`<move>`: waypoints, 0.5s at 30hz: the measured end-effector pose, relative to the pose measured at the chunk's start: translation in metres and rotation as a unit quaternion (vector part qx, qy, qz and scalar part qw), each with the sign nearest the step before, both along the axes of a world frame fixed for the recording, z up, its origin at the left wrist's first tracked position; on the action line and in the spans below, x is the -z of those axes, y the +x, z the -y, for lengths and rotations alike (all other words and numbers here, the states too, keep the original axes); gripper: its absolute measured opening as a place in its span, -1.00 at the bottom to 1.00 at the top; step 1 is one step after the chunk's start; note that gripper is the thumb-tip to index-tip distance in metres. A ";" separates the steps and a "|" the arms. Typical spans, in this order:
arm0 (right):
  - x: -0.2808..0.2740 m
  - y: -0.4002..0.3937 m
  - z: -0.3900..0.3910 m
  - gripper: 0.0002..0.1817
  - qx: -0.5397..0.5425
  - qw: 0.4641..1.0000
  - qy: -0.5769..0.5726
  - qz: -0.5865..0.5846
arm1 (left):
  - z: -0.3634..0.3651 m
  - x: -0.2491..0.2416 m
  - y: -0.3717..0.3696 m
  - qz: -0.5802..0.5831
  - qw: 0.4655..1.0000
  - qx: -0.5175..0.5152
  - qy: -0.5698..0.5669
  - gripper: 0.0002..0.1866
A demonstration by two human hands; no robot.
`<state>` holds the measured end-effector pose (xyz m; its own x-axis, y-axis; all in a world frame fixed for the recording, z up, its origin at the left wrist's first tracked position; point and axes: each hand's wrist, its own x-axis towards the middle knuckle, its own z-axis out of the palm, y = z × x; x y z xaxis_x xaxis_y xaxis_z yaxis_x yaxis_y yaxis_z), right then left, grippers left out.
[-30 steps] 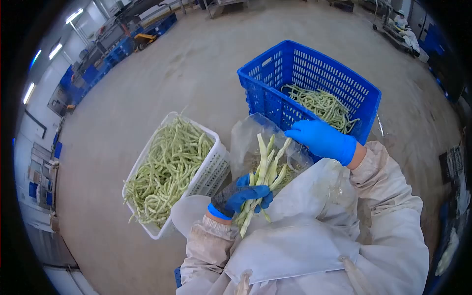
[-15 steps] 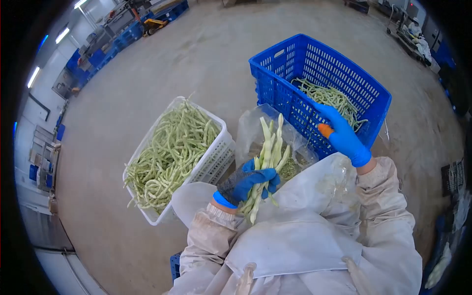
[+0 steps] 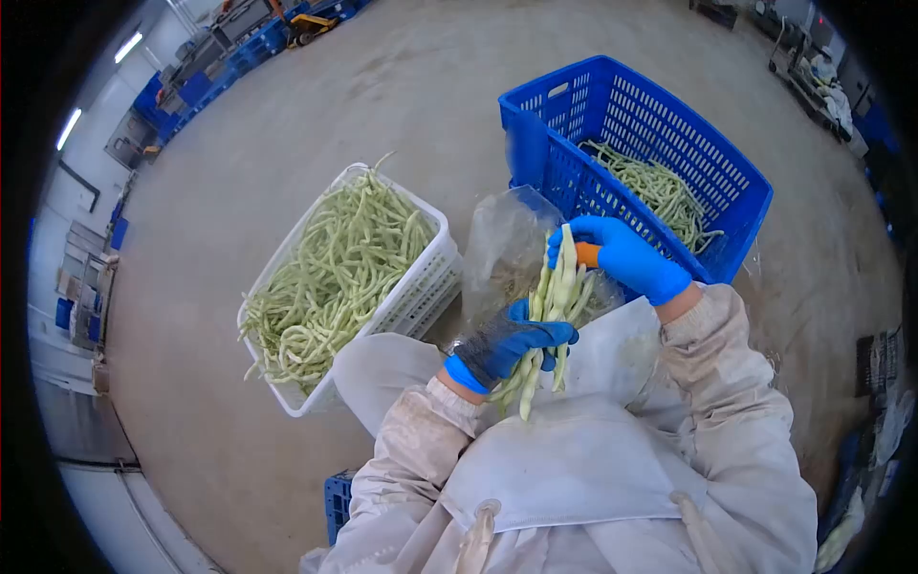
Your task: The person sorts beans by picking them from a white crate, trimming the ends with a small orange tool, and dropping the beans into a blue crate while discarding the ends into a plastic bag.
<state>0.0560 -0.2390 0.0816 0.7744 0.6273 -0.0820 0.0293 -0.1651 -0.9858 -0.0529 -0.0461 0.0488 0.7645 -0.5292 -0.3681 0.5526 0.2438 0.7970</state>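
A bundle of long pale green beans [image 3: 556, 292] is upright in front of my lap, tips upward. My left hand [image 3: 512, 346], in a blue and dark grey glove, is closed around its lower part. My right hand [image 3: 626, 256], in a blue glove with an orange cover on the thumb, is closed at the upper ends of the beans. Its fingertips are partly hidden behind them. To the left stands a white crate [image 3: 442, 273] heaped with green beans [image 3: 335, 273]. Beyond my right hand is a blue crate [image 3: 703, 124] holding more beans [image 3: 660, 196].
A clear plastic bag [image 3: 497, 239] with bits of bean lies between the two crates. Part of a blue plastic crate or stool [image 3: 338, 502] shows beside my left hip. Along the far wall are blue pallets and a yellow pallet jack [image 3: 311, 27]. A cart [image 3: 813, 91] stands far right.
My right hand has come from the blue crate's edge to the tops of the bundled beans and closed there. My left hand has shifted slightly right with the bundle. The view has tilted slightly.
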 end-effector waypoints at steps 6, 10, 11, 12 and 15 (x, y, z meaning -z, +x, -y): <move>-0.045 -0.034 0.000 -0.63 0.014 0.949 -0.037 0.312 | 0.003 0.004 0.018 0.126 0.966 0.024 0.226 -0.69; -0.023 -0.042 -0.013 -0.49 -0.120 0.865 -0.251 0.418 | 0.007 0.009 0.025 0.206 0.912 0.047 0.351 -0.56; -0.014 -0.038 -0.014 -0.49 -0.143 0.869 -0.258 0.398 | 0.007 0.013 0.026 0.272 0.883 0.033 0.381 -0.52; -0.011 -0.036 -0.016 -0.48 -0.169 0.872 -0.263 0.378 | 0.006 0.017 0.027 0.271 0.884 0.030 0.381 -0.52; -0.010 -0.035 -0.018 -0.56 -0.195 0.865 -0.277 0.369 | 0.001 0.029 0.026 0.277 0.871 0.041 0.403 -0.45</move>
<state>0.0206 -0.2210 0.0917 0.4830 0.8752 -0.0271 0.7774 -0.4428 -0.4468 -0.0270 -0.0470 0.0200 0.9146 -0.3311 -0.2321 0.0177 -0.5407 0.8410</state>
